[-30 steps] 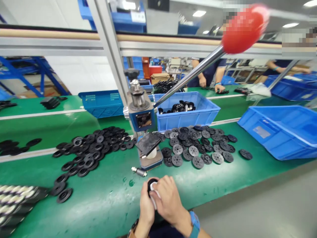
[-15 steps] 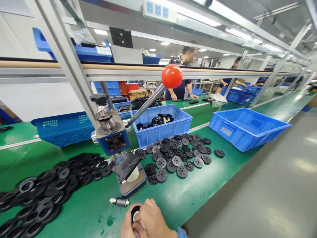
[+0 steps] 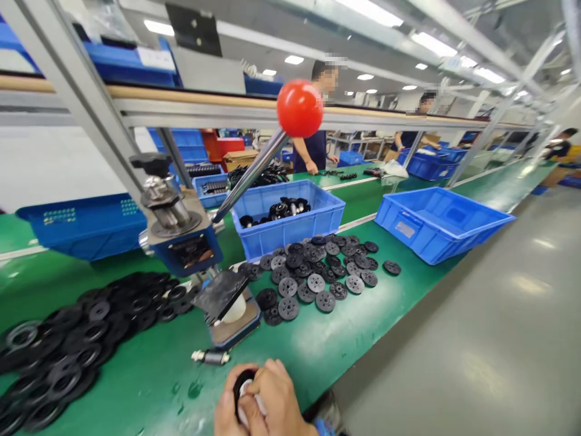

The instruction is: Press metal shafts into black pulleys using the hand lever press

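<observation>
At the bottom of the view my left hand [image 3: 224, 409] curls round a round black part with a white centre [image 3: 242, 387]. My right hand [image 3: 276, 399] is closed against the same part from the other side, its thumb and fingers pressing on the white piece. The palms hide much of it. Just beyond my hands, a small dark cylinder with white ends [image 3: 211, 357] lies on the green bench. Behind that stands a hand press [image 3: 188, 248], its lever tipped with a red ball [image 3: 300, 109] and a dark plate [image 3: 221, 297] sitting tilted over its base.
Many black rings [image 3: 68, 369] are heaped at left, and black discs [image 3: 316, 282] spread right of the press. A blue bin [image 3: 290, 227] holds black parts; another blue bin [image 3: 403, 227] stands farther right. A co-worker [image 3: 313, 148] stands across the bench, beyond a metal frame.
The camera view has shifted, so the bench and press sit further left and higher. Both hands still grip the round part, and more of its white centre shows.
</observation>
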The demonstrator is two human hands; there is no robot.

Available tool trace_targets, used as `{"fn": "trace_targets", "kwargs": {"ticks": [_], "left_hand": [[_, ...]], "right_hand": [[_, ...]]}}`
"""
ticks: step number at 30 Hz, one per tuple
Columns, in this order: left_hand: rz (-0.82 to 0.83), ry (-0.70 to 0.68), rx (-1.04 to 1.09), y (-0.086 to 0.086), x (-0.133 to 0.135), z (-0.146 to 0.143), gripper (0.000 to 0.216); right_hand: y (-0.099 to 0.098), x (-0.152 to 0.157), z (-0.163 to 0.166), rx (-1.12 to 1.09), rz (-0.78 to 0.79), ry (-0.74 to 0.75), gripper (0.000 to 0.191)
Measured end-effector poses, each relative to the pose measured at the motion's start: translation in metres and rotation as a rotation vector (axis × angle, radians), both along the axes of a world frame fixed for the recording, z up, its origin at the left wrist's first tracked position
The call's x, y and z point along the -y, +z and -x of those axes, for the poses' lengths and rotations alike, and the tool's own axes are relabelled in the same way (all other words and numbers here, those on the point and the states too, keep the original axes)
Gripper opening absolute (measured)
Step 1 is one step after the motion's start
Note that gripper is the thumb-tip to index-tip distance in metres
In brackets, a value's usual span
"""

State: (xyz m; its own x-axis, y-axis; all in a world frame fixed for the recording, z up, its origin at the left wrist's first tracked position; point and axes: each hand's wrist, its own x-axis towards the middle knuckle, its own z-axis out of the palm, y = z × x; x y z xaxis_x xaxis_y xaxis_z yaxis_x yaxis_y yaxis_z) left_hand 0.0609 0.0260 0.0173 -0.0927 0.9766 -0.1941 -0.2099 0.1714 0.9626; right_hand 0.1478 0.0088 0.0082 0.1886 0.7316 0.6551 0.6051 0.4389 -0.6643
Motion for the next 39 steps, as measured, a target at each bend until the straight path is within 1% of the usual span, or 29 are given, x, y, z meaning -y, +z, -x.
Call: {"fn": "trace_targets", "kwargs": {"ticks": [2, 4, 6, 8, 11, 13, 14, 15, 16, 17, 18, 20, 21, 22, 24, 25, 27, 29, 31, 32, 33, 35, 36, 39], "left_hand": [[-0.127, 0.04, -0.081, 0.002, 0.003, 0.002, 0.062], [-0.235, 0.087, -0.188, 0.006, 0.003, 0.005, 0.061], [-0.274, 0.084, -0.289, 0.011, 0.001, 0.008, 0.058], [-0.28, 0.036, -0.38, 0.015, -0.002, 0.01, 0.052], [-0.335, -0.047, -0.54, 0.018, -0.002, 0.012, 0.047], [-0.383, -0.085, -0.673, 0.018, -0.001, 0.012, 0.052], [-0.41, -0.094, -0.742, 0.018, 0.0, 0.013, 0.056], [-0.442, -0.101, -0.809, 0.018, 0.001, 0.013, 0.06], [-0.482, -0.108, -0.871, 0.017, 0.002, 0.013, 0.064], [-0.528, -0.116, -0.928, 0.016, 0.003, 0.013, 0.068], [-0.576, -0.133, -0.98, 0.015, 0.004, 0.013, 0.07], [-0.658, -0.187, -1.083, 0.013, 0.006, 0.013, 0.071], [-0.688, -0.221, -1.134, 0.012, 0.007, 0.013, 0.072], [-0.715, -0.255, -1.183, 0.011, 0.007, 0.012, 0.073], [-0.747, -0.316, -1.265, 0.01, 0.008, 0.012, 0.078], [-0.751, -0.341, -1.291, 0.01, 0.009, 0.011, 0.081], [-0.74, -0.384, -1.305, 0.011, 0.009, 0.013, 0.083], [-0.72, -0.415, -1.27, 0.014, 0.007, 0.018, 0.08], [-0.689, -0.388, -1.238, 0.017, 0.002, 0.027, 0.07], [-0.649, -0.337, -1.239, 0.018, -0.001, 0.032, 0.06], [-0.585, -0.264, -1.256, 0.02, -0.006, 0.037, 0.047], [-0.392, -0.109, -1.316, 0.023, -0.017, 0.043, 0.025], [-0.278, -0.05, -1.346, 0.026, -0.024, 0.043, 0.021], [0.049, 0.038, -1.426, 0.037, -0.042, 0.036, 0.033]], "right_hand": [[0.02, 0.009, -0.017, -0.012, 0.087, 0.112, 0.026], [0.034, 0.008, -0.04, -0.031, 0.142, 0.116, 0.025], [0.038, 0.0, -0.066, -0.044, 0.202, 0.016, 0.028], [0.037, -0.012, -0.094, -0.03, 0.246, -0.094, 0.03], [0.036, -0.029, -0.129, 0.021, 0.252, -0.156, 0.03], [0.037, -0.033, -0.139, 0.115, 0.23, -0.251, 0.044], [0.038, -0.033, -0.139, 0.158, 0.213, -0.291, 0.049], [0.04, -0.03, -0.135, 0.188, 0.199, -0.306, 0.051], [0.041, -0.027, -0.129, 0.199, 0.199, -0.274, 0.049], [0.043, -0.022, -0.121, 0.186, 0.224, -0.194, 0.045], [0.044, -0.018, -0.112, 0.162, 0.275, -0.082, 0.04], [0.046, -0.01, -0.093, 0.116, 0.441, 0.17, 0.038], [0.047, -0.008, -0.084, 0.104, 0.53, 0.275, 0.041], [0.048, -0.007, -0.076, 0.101, 0.598, 0.347, 0.046], [0.049, -0.008, -0.063, 0.115, 0.666, 0.4, 0.054], [0.049, -0.009, -0.058, 0.123, 0.676, 0.4, 0.054], [0.049, -0.012, -0.052, 0.129, 0.693, 0.386, 0.045], [0.046, -0.015, -0.051, 0.124, 0.729, 0.366, 0.039], [0.042, -0.017, -0.055, 0.087, 0.771, 0.298, 0.043], [0.04, -0.018, -0.059, 0.048, 0.789, 0.253, 0.048], [0.038, -0.019, -0.063, -0.001, 0.801, 0.213, 0.054], [0.035, -0.02, -0.069, -0.105, 0.806, 0.168, 0.061], [0.034, -0.021, -0.071, -0.151, 0.797, 0.166, 0.063], [0.035, -0.021, -0.073, -0.243, 0.753, 0.189, 0.065]]}}
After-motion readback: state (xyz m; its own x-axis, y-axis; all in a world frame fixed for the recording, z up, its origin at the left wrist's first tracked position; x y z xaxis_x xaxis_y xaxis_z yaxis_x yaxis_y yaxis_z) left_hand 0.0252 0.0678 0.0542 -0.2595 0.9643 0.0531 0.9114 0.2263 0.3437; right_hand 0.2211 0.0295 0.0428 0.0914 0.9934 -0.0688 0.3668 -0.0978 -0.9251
